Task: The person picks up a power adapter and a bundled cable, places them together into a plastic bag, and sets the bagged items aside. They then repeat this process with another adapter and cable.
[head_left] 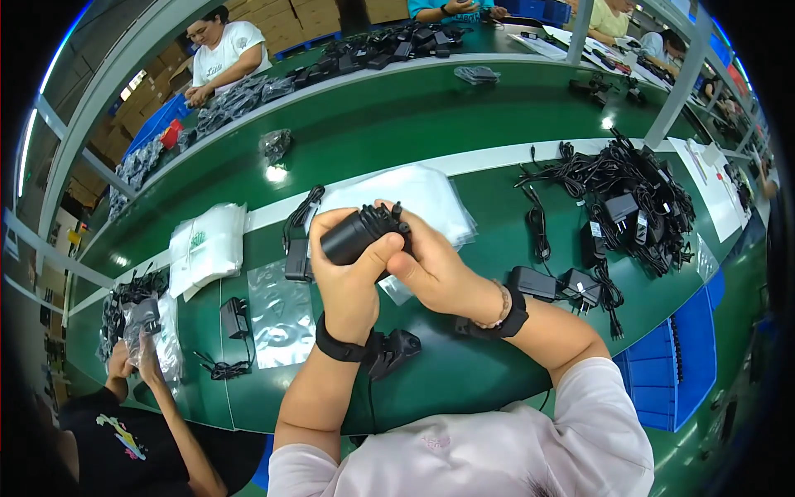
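Observation:
A black power adapter (348, 238) with its coiled cable (383, 219) is held up over the green bench between both hands. My left hand (344, 286) is closed round the adapter body, thumb across the front. My right hand (443, 269) grips the coiled cable at the adapter's right end; its fingertips are partly hidden behind. Beneath them lies a stack of clear plastic bags (435, 203). Left of my left hand, another adapter (298, 261) rests with its cable coil (306, 207). A flat clear bag (281, 319) lies nearby on the bench.
At the right is a heap of adapters and cables (633, 207), with loose adapters (534, 283) nearer me. A blue bin (675, 364) stands beside the bench edge. At the left, a co-worker's hands (137, 360) hold a bagged adapter near a bag stack (207, 248). A conveyor (364, 116) runs beyond.

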